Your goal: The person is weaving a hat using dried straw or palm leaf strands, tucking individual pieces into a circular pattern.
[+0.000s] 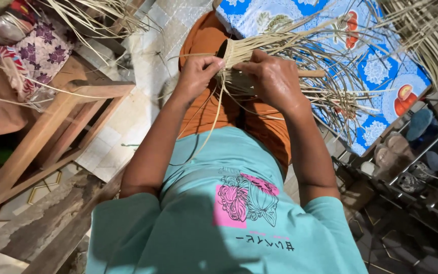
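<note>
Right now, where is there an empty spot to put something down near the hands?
The pale tiled floor between the wooden bench and the orange lap looks bare. It is crowded around the left hand and right hand, which grip the woven strips; loose strands spill over the blue flowered cloth.

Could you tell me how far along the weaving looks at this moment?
A short woven band is already formed at the near end of the strips. The left hand pinches one strip against it while the right hand grips the bundle. Most loose strips fan out unwoven over the blue floral cloth.
</note>
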